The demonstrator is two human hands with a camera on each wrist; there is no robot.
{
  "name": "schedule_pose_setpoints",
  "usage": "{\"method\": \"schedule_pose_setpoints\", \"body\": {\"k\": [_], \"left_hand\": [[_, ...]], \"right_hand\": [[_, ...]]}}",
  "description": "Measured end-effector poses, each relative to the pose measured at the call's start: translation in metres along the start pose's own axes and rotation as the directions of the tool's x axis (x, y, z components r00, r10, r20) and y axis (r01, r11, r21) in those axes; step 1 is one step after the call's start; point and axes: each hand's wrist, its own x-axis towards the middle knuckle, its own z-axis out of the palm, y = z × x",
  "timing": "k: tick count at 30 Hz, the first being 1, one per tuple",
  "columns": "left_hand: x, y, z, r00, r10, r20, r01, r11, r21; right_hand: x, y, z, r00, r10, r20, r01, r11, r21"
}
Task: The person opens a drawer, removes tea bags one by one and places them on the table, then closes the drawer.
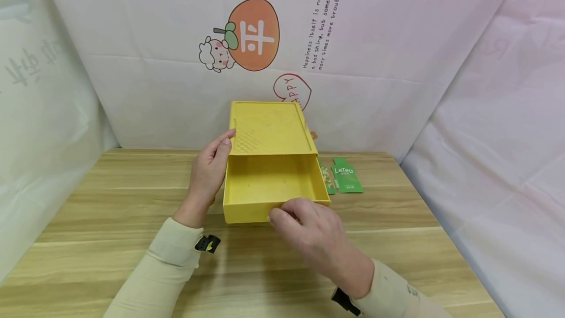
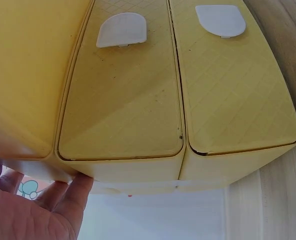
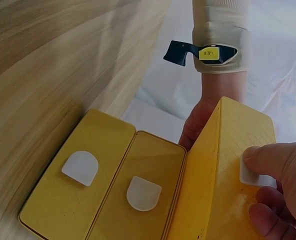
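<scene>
A yellow drawer cabinet (image 1: 271, 124) stands on the wooden table, its top drawer (image 1: 247, 213) pulled out toward me. Nothing lies on the visible floor of that drawer. My left hand (image 1: 207, 175) rests against the cabinet's left side, fingers extended along it near the top. With thumb and fingers, my right hand (image 1: 315, 234) pinches the white tab handle (image 3: 255, 179) on the drawer front. Below, the middle drawer (image 2: 120, 115) and bottom drawer (image 2: 238, 90) are closed, each with its own white tab.
Right of the cabinet lies a green LeTea packet (image 1: 347, 179). Beside it, another green packet (image 1: 328, 180) is partly hidden by the drawer. A printed white cloth (image 1: 176, 97) hangs behind the wooden table (image 1: 110, 239), with more cloth at both sides.
</scene>
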Motion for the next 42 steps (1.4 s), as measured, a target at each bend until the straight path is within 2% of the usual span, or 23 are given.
{"method": "schedule_pose_setpoints", "body": {"k": [19, 35, 42], "left_hand": [[0.000, 0.000, 0.000, 1.000, 0.004, 0.003, -0.004, 1.000, 0.001], [0.001, -0.001, 0.000, 1.000, 0.012, 0.010, -0.012, 1.000, -0.015], [0.002, -0.001, 0.001, 1.000, 0.013, 0.010, -0.013, 1.000, -0.014]], "right_hand": [[0.000, 0.010, 0.012, 1.000, 0.012, 0.021, -0.012, 1.000, -0.016], [-0.001, 0.017, 0.017, 0.993, 0.053, 0.107, -0.052, 0.999, -0.013], [0.000, 0.021, 0.022, 0.994, 0.048, 0.096, -0.046, 0.999, -0.024]]}}
